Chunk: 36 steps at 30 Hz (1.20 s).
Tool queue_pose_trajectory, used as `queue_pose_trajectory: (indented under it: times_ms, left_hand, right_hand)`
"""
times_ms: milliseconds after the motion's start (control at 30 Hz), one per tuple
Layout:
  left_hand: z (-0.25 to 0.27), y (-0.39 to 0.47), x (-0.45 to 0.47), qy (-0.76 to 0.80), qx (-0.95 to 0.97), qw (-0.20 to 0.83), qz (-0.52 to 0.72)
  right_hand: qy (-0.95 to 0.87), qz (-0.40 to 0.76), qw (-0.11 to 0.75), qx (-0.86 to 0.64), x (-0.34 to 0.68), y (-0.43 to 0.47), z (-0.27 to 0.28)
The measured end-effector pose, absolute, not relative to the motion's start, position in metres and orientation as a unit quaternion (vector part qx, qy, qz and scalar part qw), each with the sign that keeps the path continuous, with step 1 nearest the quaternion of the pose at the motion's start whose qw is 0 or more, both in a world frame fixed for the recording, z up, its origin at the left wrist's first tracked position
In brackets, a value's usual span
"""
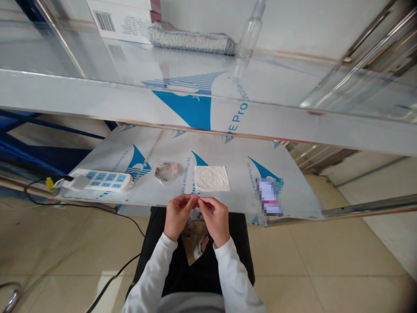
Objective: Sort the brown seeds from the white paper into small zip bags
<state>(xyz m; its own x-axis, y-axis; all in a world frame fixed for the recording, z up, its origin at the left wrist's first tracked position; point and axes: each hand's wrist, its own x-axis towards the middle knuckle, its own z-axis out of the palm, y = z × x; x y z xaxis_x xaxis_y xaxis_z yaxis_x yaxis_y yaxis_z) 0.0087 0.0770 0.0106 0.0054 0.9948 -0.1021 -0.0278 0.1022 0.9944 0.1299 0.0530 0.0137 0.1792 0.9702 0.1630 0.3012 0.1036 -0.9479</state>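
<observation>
Head view: the only one here; I look down past a seated person's white sleeves (156,258) to the lower shelf (234,158), which has film printed on it.
Left hand (177,215): in front of the shelf's near edge, above the lap; thumb and forefinger narrowed to a pinch.
Right hand (216,219): mirrors it, its pinch meeting the left fingertips or just beside them.
Between the fingertips: whatever may be held is too small for me to make out, so I cannot tell if the pinches grip anything.
White square (211,178): thin and wrinkled, lying flat just beyond the hands.
Clear bag (167,171): small, with dark bits inside, to the left of the square and apart from it.
Phone (269,198): blurred, well to the right.
Power strip (107,180): at the left end, a plug in it.
Upper shelf (107,93): carries a box (125,24), a fuzzy grey cloth (192,40) and a clear bottle (250,32).
Step in hand: close fingertip work with both hands, I judge.
Next move: seems to call for steady, light, matched pinches.
</observation>
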Motion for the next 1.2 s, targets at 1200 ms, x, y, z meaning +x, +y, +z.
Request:
queue_pose_trajectory:
  times_ms: [1200]
  left_hand:
    - [0.008, 0.104, 0.061, 0.354, 0.859, 0.279, 0.243]
  right_hand:
    - [-0.675, 0.219, 0.338, -0.618, 0.209, 0.058, 0.037]
